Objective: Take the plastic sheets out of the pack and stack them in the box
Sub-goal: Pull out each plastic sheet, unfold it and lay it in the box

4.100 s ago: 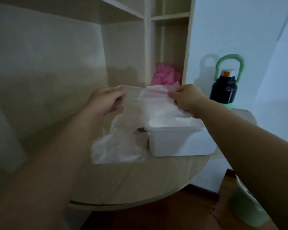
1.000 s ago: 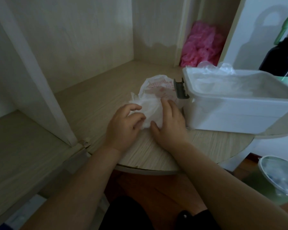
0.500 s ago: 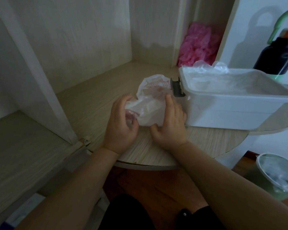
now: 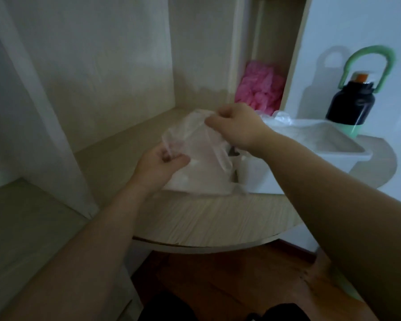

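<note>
A thin translucent plastic sheet (image 4: 192, 135) is stretched in the air between my hands, above the crumpled white pack (image 4: 199, 179) that lies on the wooden shelf. My left hand (image 4: 159, 166) pinches the sheet's lower left edge. My right hand (image 4: 235, 126) pinches its upper right edge, higher and farther back. Just right of the pack stands the white plastic box (image 4: 322, 156), open, with clear sheets lying inside; my right forearm hides its near left corner.
A black bottle with a green handle (image 4: 352, 100) stands behind the box. A pink crumpled bundle (image 4: 259, 88) sits in the narrow cubby behind. The rounded shelf edge (image 4: 218, 244) is close in front, with a vertical divider panel (image 4: 44, 112) at left.
Both hands were pressed on the pack on the shelf; they have risen and spread apart, pulling a sheet up out of it. The camera view tilted upward.
</note>
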{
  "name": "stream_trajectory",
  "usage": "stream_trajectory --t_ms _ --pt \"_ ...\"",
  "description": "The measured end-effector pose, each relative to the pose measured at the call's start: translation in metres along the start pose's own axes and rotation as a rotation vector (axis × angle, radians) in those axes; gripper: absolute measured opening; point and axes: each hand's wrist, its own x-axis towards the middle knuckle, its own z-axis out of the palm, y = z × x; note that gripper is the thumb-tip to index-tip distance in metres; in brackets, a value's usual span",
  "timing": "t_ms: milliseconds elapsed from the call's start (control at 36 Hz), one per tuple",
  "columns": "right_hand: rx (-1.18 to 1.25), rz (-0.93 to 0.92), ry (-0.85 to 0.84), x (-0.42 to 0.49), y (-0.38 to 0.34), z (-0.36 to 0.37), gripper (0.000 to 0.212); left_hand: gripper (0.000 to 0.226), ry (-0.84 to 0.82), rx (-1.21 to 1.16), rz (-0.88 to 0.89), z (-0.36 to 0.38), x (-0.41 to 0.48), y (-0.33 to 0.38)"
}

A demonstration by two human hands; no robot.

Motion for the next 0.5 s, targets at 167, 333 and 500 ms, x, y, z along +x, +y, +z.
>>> stream_trajectory --t_ms 167,333,500 --pt "0.249 0.163 0.276 0.011 0.013 -0.048 0.03 0.015 -0.081 -0.262 0.016 0.004 0.023 0.047" --pt "0.24 0.346 0.353 0.012 0.05 -0.092 0.031 0.012 -0.041 -0.312 -0.016 0.035 0.053 0.089" --pt "0.062 0.54 0.264 0.004 0.098 -0.123 0.032 0.017 -0.139 0.044 -0.037 0.085 0.074 0.093"
